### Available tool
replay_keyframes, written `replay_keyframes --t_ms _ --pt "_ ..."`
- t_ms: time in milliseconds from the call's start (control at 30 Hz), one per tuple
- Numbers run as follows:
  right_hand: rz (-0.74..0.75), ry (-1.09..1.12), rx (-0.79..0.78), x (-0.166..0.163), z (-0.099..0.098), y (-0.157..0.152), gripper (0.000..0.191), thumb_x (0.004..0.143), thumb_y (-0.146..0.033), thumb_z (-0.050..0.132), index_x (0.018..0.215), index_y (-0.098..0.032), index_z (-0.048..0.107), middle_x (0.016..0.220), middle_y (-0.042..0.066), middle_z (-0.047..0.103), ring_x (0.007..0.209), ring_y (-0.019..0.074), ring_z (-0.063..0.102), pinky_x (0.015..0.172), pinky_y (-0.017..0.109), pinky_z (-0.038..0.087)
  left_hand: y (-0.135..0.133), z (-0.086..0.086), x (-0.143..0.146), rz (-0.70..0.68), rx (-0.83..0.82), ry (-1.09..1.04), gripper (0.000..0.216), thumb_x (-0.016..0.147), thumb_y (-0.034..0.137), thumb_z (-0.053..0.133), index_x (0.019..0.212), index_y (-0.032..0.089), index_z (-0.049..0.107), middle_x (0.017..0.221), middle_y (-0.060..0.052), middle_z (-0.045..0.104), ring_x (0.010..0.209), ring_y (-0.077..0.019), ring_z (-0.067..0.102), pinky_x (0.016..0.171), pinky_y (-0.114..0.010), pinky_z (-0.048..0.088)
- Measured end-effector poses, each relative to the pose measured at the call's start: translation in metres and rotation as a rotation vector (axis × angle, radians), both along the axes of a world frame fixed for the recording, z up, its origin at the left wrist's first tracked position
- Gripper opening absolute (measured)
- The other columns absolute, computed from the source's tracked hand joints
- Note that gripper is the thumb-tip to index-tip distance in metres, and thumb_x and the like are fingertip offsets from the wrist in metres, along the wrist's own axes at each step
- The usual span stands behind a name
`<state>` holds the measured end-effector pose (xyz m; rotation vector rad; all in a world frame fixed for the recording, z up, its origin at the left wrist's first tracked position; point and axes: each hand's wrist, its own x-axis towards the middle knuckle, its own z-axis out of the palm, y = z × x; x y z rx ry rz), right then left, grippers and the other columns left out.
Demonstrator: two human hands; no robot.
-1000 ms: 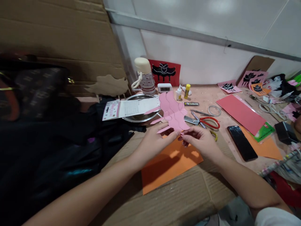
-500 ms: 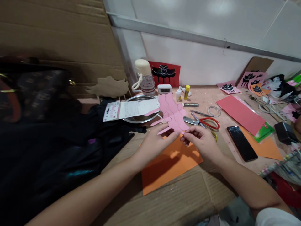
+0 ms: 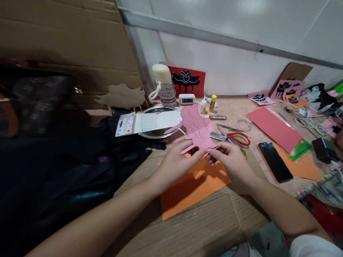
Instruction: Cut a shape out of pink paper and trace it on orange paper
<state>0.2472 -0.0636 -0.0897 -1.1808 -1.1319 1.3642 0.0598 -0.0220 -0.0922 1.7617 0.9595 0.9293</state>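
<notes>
So the left hand (image 3: pixel 178 157) has the pink paper cutout (image 3: pixel 199 125) pinched by its near edge, thumb on top, with one of the cutout's strips poking out over the fingers. Right hand (image 3: pixel 229 157) has its fingertips closed on that same edge, a bit further right, so it's a narrow grip on both. The cutout is up off the surface over the far part of the orange sheet (image 3: pixel 193 194), throwing shadows on it; can't tell how high.

Near side's roomy: the orange sheet's front edge and a good stretch of cardboard (image 3: pixel 209 221) lie between the forearms. Left is tighter: the cutout's strips overlap the rim of the round metal tray (image 3: pixel 158 137) in this view, and a printed card (image 3: pixel 155 122) lies across that. Black fabric (image 3: pixel 66 185) crowds the cardboard's left edge. On the right, red-handled scissors (image 3: pixel 238 134) aim their blades at the cutout's edge, and some pink tabletop (image 3: pixel 257 138) shows between them and the phone (image 3: pixel 275 161). A yellow glue stick (image 3: pixel 212 103) stands upright past the far edge.
</notes>
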Motion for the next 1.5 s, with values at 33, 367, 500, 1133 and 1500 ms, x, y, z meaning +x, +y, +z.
replay_keyframes --t_ms 33,367,500,1133,1500 --pt "0.003 -0.004 0.000 0.000 0.000 0.000 0.025 0.077 -0.042 0.085 0.083 -0.020 0.075 0.072 0.001 0.078 0.062 0.0136 0.070 0.064 0.029 0.059 0.000 0.000 0.000 0.000 -0.001 -0.002 0.022 0.088 0.039 0.067 0.082 0.019 0.071 0.087 -0.006 0.074 0.086 -0.0222 0.068 0.082 -0.036 0.056" --pt "-0.021 -0.015 0.021 -0.001 -0.002 -0.001 0.027 0.077 -0.044 0.086 0.080 -0.021 0.073 0.070 0.000 0.076 0.061 0.0148 0.069 0.063 0.031 0.059 0.000 0.004 0.005 -0.020 -0.195 -0.120 0.021 0.081 0.040 0.068 0.082 0.018 0.070 0.088 -0.006 0.074 0.081 -0.0204 0.066 0.076 -0.034 0.055" --pt "-0.012 0.006 0.039 -0.002 -0.003 -0.001 0.024 0.079 -0.043 0.085 0.081 -0.022 0.072 0.071 0.000 0.076 0.063 0.0148 0.069 0.064 0.030 0.059 -0.002 0.006 0.007 -0.008 -0.241 -0.150 0.022 0.079 0.039 0.068 0.087 0.019 0.073 0.092 -0.007 0.075 0.084 -0.0216 0.068 0.077 -0.034 0.056" --pt "-0.074 -0.134 0.088 -0.005 0.000 -0.004 0.022 0.083 -0.042 0.077 0.077 -0.021 0.070 0.069 0.001 0.074 0.064 0.0164 0.068 0.066 0.032 0.057 0.000 -0.002 0.001 0.014 0.075 0.108 0.025 0.088 0.042 0.065 0.080 0.019 0.069 0.081 -0.004 0.071 0.078 -0.0201 0.060 0.076 -0.033 0.049" --pt "-0.046 -0.184 0.126 -0.002 0.004 -0.004 0.017 0.087 -0.038 0.072 0.091 -0.022 0.074 0.074 0.001 0.075 0.068 0.0172 0.071 0.066 0.032 0.056 -0.002 0.010 -0.002 0.053 0.026 0.138 0.031 0.086 0.046 0.064 0.071 0.019 0.063 0.072 -0.001 0.064 0.071 -0.0188 0.058 0.071 -0.032 0.047"
